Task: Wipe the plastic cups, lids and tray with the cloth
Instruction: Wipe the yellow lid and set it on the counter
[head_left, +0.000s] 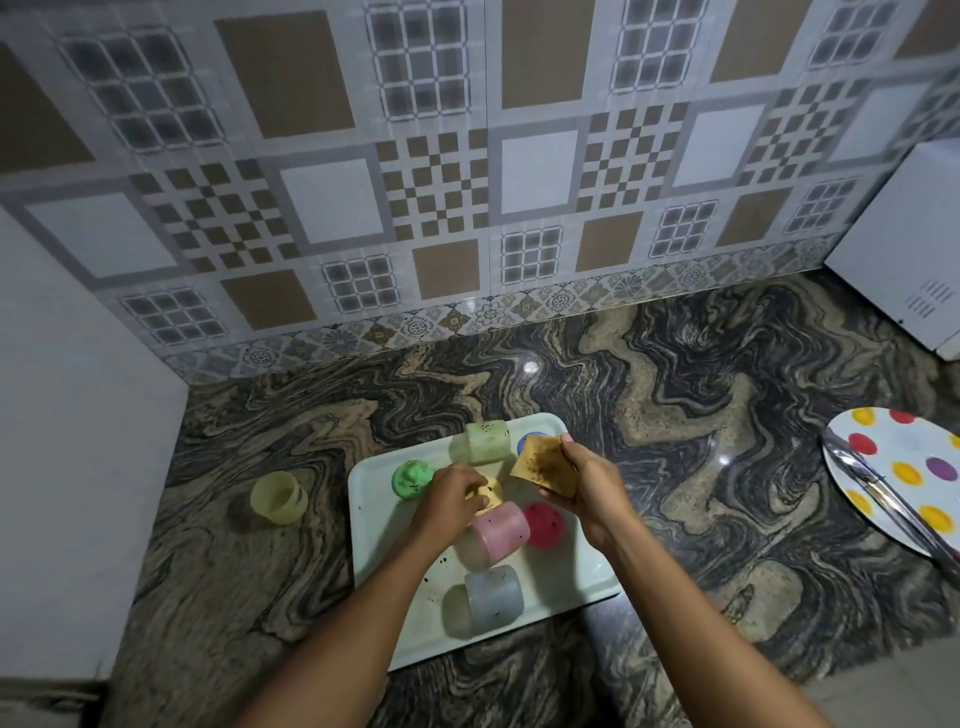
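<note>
Hands both over white rectangular plastic tray (379, 540) on dark marbled stone surface (701, 415). Fingers of left hand (452, 496) curl round small yellow plastic lid (489, 492), gripping it above tray centre. Fingers of right hand (592, 488) pinch stained tan cloth (543, 465), held just beside that lid (contact unclear). Lying on their sides on tray: green translucent plastic cup (485, 441), pink translucent plastic cup (498, 530), clear bluish plastic cup (491, 597). Also on tray: green plastic lid (413, 480), red plastic lid (544, 525), blue plastic lid (529, 440) mostly behind cloth. Off tray to the left, yellow translucent plastic cup (279, 497) on surface. Far right, polka-dot plate (904, 457) carrying metal utensil (878, 493).
</note>
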